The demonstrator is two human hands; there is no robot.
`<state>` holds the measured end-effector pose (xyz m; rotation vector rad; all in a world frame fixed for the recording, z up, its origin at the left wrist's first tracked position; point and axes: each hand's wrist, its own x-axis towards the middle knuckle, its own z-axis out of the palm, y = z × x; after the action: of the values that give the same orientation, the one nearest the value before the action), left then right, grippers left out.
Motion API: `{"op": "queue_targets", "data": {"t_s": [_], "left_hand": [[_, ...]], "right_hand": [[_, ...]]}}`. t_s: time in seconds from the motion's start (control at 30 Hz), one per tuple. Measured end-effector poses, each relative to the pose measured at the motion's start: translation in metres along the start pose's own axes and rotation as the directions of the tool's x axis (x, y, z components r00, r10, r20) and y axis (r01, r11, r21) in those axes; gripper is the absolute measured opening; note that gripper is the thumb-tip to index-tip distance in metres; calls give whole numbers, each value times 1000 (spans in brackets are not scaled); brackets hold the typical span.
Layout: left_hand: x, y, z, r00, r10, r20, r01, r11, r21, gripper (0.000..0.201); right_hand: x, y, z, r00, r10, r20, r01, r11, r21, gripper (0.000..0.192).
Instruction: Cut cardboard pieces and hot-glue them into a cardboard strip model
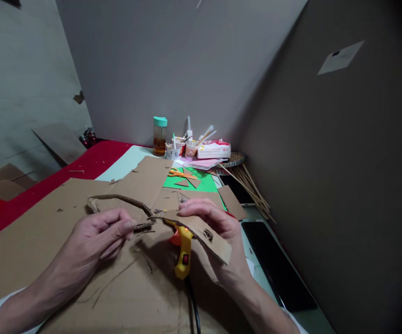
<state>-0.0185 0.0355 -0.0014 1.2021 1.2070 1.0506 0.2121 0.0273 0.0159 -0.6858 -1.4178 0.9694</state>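
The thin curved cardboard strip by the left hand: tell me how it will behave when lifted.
The cardboard strip is narrow and already bowed, so it will probably flex and sag rather than stay stiff. It looks very light, likely shifting at a slight push. Where the left hand pinches its end near the yellow glue gun, it may crease or tear easily.

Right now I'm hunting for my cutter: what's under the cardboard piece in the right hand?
A yellow glue gun shows under the cardboard piece held by the right hand; its nozzle is covered.
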Motion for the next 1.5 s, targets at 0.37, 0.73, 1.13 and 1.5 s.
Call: {"op": "queue_targets", "data": {"t_s": [0.37, 0.73, 1.13, 1.5], "left_hand": [[2, 3, 1, 956, 291, -43, -291, 957, 10, 10], [-9, 2, 3, 956, 279, 87, -288, 952, 108, 24], [-8, 4, 8, 963, 122, 239, -167, 969, 182, 24], [2, 25, -1, 964, 150, -220, -199, 955, -222, 12]], "right_hand": [[-5, -2, 4, 970, -207, 126, 226, 961, -161, 16], [-6, 6, 5, 990, 96, -103, -99, 995, -23, 12], [-3, 4, 13, 951, 251, -180, -259, 966, -23, 10], [-12, 6, 10, 985, 170, -41, -173, 914, -366, 9]]}}
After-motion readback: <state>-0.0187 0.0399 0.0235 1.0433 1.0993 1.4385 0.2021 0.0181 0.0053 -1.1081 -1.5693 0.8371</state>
